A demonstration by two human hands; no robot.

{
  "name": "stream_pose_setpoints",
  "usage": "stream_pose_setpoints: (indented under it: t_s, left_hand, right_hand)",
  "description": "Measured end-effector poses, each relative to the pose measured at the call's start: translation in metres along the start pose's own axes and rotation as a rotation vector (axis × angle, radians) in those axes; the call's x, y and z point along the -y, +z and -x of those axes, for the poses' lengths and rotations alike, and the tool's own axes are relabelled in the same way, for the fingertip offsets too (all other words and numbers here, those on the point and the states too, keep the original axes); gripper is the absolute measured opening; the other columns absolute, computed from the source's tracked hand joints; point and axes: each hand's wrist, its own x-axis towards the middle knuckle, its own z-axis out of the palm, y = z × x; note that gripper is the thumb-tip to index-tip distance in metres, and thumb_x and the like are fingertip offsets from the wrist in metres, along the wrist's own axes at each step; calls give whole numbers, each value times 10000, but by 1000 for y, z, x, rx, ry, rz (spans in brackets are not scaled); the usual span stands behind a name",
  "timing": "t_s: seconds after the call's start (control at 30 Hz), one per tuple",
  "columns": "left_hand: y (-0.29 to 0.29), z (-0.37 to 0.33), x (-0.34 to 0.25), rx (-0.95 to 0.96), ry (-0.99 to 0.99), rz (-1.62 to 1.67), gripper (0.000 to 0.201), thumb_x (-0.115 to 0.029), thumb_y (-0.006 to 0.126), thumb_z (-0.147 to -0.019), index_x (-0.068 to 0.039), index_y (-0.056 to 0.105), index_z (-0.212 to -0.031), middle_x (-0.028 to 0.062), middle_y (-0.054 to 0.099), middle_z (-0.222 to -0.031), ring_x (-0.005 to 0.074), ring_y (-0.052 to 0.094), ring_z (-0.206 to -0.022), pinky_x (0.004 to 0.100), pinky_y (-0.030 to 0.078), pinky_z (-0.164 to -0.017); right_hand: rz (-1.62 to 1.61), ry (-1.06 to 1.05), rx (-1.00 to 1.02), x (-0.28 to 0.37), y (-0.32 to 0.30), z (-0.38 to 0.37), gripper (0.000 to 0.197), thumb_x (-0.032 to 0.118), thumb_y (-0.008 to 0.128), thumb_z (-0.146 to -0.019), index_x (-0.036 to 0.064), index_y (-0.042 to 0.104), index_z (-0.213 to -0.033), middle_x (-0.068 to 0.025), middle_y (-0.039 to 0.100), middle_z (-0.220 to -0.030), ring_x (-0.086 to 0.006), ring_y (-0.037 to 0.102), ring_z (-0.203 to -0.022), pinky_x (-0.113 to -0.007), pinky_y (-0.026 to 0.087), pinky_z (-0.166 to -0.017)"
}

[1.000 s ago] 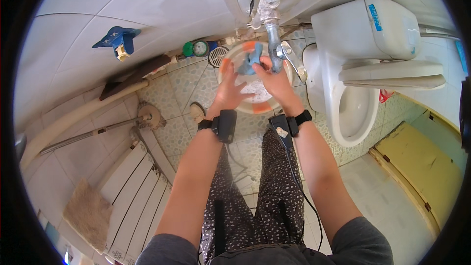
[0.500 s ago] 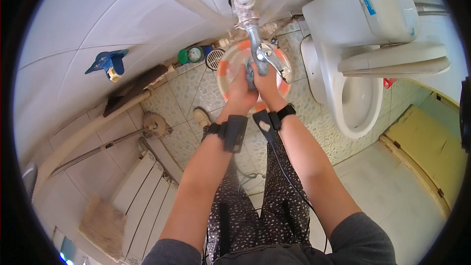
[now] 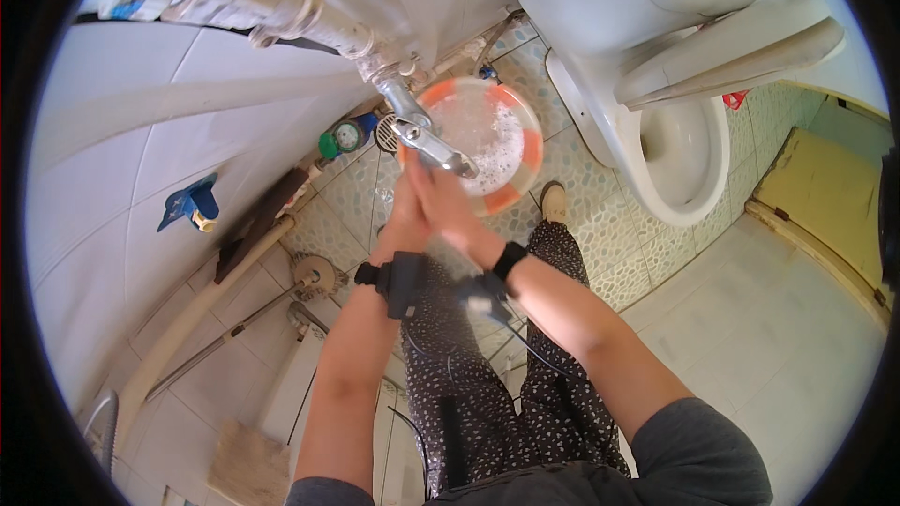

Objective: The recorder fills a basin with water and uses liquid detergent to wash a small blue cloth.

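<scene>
My left hand and my right hand are pressed against each other just below a metal tap. Motion smears both, and the tap covers some of the fingers, so whether anything lies between the palms cannot be made out. Beside them on the tiled floor stands a round basin with an orange and white rim. White suds float on the water in it. Each wrist wears a black strap with a dark box, and a cable runs from the right one.
A white toilet stands to the right, its lid raised. Pipes run along the wall at upper left, above a round floor drain and a green-capped meter. A long-handled brush leans at left. Beige shoes are on my feet.
My hands have shifted left, from over the basin to its left side by the tap. The grey thing held between them earlier is out of sight. The whole view has turned, and the suds now show.
</scene>
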Motion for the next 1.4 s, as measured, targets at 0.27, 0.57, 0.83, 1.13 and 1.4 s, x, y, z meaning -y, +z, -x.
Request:
stream_pose_setpoints:
  t_s: [0.27, 0.57, 0.83, 1.13, 1.4]
  left_hand:
    - [27, 3, 14, 57, 24, 92, 324, -270, 420, -902, -49, 462, -1135, 42, 515, -1121, 178, 496, -1020, 325, 411, -846]
    - [23, -2, 18, 218, -90, 70, 331, -249, 427, -903, -91, 427, -1194, 30, 515, -1117, 164, 490, -1013, 331, 411, -851]
    - [21, 10, -3, 36, 29, -42, 413, -272, 446, -894, -72, 376, -1248, 53, 471, -1209, 192, 454, -1103, 367, 386, -914]
    - [6, 3, -8, 205, -13, -26, 434, -314, 401, -902, -103, 351, -1278, 52, 420, -1266, 217, 392, -1163, 368, 317, -974]
    - [24, -1, -3, 68, 127, 126, 393, -270, 397, -917, -104, 361, -1271, 41, 414, -1280, 202, 381, -1178, 363, 305, -997]
  right_hand:
    - [-621, -258, -291, -21, -9, -30, 412, 136, 429, -837, 57, 400, -1240, -214, 261, -1349, -355, 214, -1268, -392, 173, -1051]
    - [76, -459, -412, -32, -24, -42, 394, 161, 372, -876, -27, 383, -1222, -243, 322, -1299, -413, 276, -1213, -454, 201, -1028]
    - [139, -350, -418, -11, 5, -8, 410, 187, 396, -868, 12, 376, -1238, -219, 332, -1293, -351, 297, -1222, -399, 221, -1027]
    - [-3, -346, -378, 10, 11, 9, 422, 153, 408, -848, 32, 382, -1251, -220, 256, -1346, -399, 216, -1249, -484, 174, -1031]
    - [-94, -349, -416, -8, -13, -31, 505, 230, 439, -856, 116, 281, -1322, -190, 190, -1386, -419, 267, -1219, -419, 250, -1011]
